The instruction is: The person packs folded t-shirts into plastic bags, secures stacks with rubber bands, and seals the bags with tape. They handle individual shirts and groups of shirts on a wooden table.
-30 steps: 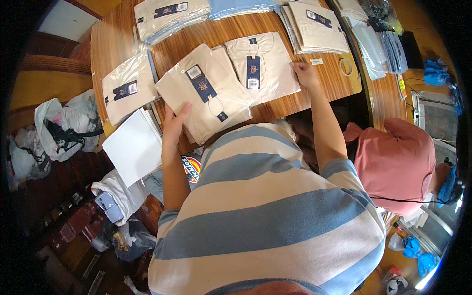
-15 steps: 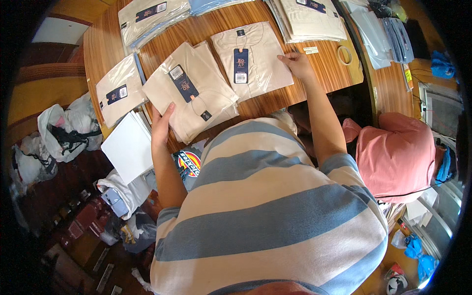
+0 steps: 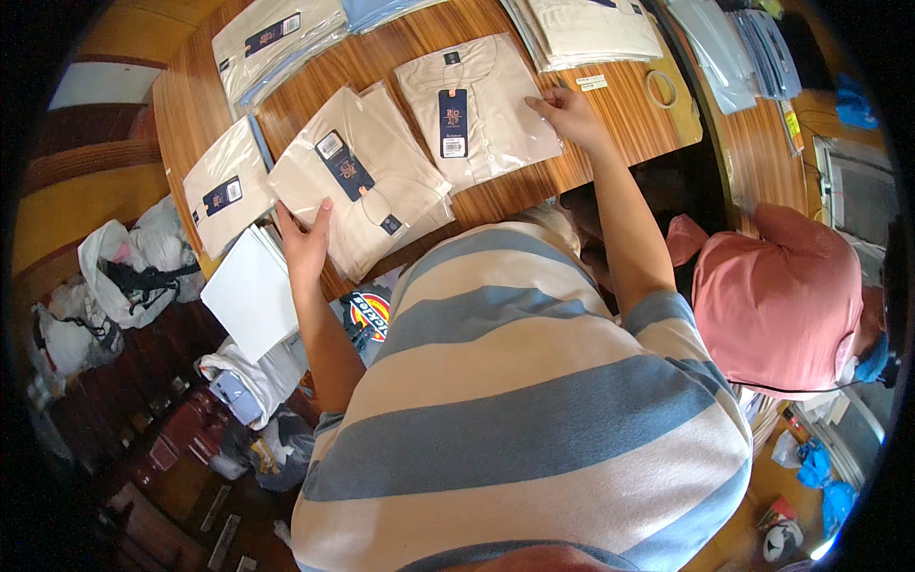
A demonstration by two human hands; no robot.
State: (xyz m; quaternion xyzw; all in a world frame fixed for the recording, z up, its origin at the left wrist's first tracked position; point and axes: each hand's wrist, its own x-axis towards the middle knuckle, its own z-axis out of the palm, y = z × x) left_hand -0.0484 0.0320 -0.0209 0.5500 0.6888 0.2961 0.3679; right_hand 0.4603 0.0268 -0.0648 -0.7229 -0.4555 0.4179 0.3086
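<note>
A beige folded shirt point(image 3: 472, 119) with a dark blue hang tag lies on the wooden table. My right hand point(image 3: 572, 116) is closed at its right edge, thumb on top and the other fingers bent beside it. Left of it, more beige folded shirts in clear bags point(image 3: 353, 181) overlap in a small pile, the top one tilted and tagged. My left hand point(image 3: 305, 243) touches this pile's near left edge, thumb and forefinger spread apart; its other fingers are partly hidden.
Another bagged shirt point(image 3: 227, 186) lies at the table's left edge, near white sheets point(image 3: 250, 296). Bagged shirt stacks point(image 3: 276, 43) point(image 3: 591, 38) stand at the back, with a tape roll point(image 3: 660, 89) at the right. A person in pink point(image 3: 777, 296) bends over at the right.
The view has shifted slightly, moving the table a little up and left. My left thumb and forefinger have spread wider at the pile's edge. My right hand stays at the right shirt's edge.
</note>
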